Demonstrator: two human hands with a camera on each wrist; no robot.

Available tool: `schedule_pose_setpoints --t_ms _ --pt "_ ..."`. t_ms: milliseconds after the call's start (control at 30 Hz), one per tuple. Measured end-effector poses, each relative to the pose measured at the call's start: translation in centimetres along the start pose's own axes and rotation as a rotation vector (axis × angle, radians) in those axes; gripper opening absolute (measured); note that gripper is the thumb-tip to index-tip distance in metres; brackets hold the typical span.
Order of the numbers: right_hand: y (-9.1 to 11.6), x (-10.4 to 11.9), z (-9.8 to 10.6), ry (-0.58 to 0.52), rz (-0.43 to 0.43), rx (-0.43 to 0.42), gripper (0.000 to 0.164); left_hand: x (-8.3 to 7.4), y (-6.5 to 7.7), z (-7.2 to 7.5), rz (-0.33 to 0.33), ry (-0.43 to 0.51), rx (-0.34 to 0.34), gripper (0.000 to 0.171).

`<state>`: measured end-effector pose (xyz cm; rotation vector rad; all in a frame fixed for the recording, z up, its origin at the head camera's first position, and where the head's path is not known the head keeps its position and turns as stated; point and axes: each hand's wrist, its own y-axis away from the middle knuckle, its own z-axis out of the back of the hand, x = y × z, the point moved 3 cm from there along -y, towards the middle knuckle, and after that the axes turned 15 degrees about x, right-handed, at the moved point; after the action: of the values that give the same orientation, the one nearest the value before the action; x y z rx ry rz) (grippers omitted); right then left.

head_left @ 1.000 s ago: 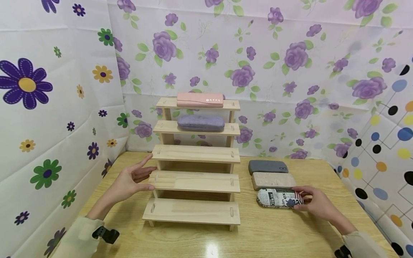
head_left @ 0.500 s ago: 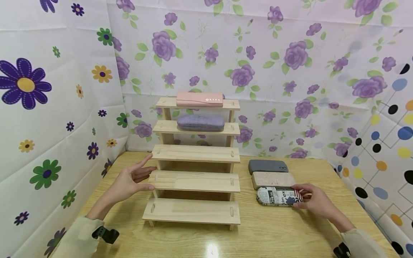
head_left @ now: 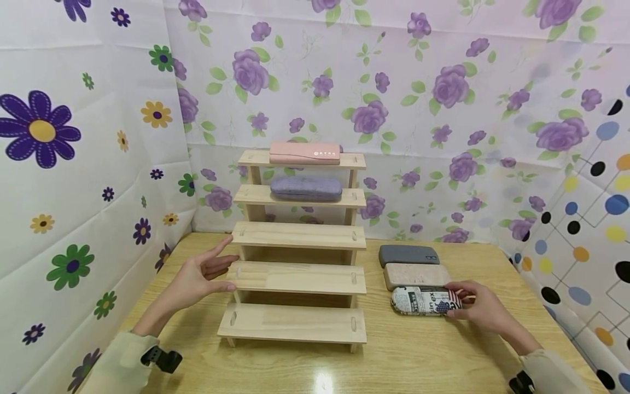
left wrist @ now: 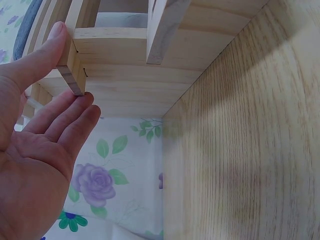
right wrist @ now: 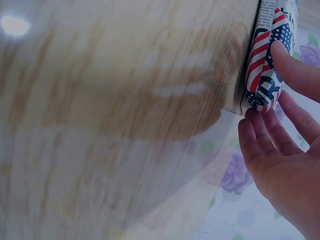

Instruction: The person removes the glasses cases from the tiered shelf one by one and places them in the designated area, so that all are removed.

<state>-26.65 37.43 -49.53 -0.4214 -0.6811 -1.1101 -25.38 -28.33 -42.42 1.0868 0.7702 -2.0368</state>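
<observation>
A stepped wooden display rack [head_left: 295, 323] with several tiers stands on the table. My left hand [head_left: 194, 279] holds it at its left side; in the left wrist view the thumb [left wrist: 47, 52] lies on a board [left wrist: 72, 60] and the fingertips touch its end from below. To the right of the rack, my right hand [head_left: 479, 307] grips the right end of a newspaper-and-flag-print glasses case [head_left: 418, 301], thumb in front and fingers behind. In the right wrist view its striped end [right wrist: 262, 70] sits between thumb and fingers, low at the tabletop.
Behind the printed case lie a beige case [head_left: 415, 275] and a dark grey glasses case [head_left: 408, 254]. A pink case [head_left: 305, 153] rests on the top tier, a purple case [head_left: 306, 187] on the tier below. Flowered cloth [head_left: 315, 71] hangs behind the table [head_left: 275, 372].
The printed glasses case has shifted slightly back toward the beige case with my right hand on it. My left hand stays in place on the rack.
</observation>
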Motion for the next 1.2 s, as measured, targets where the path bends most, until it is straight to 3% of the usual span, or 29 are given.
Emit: schedule_pose_setpoints --t_ms 433,833,1200 --pt "0.1 -0.2 0.5 0.002 0.007 0.002 0.065 0.0 0.1 0.0 -0.005 0.003 0.001 0.107" --pt "0.3 1.8 1.6 0.070 0.029 0.006 0.065 0.0 0.1 0.0 0.021 0.004 -0.003 0.108" --pt "-0.7 5.2 1.9 0.162 0.083 0.018 0.062 0.0 0.1 0.0 0.011 -0.001 -0.002 0.108"
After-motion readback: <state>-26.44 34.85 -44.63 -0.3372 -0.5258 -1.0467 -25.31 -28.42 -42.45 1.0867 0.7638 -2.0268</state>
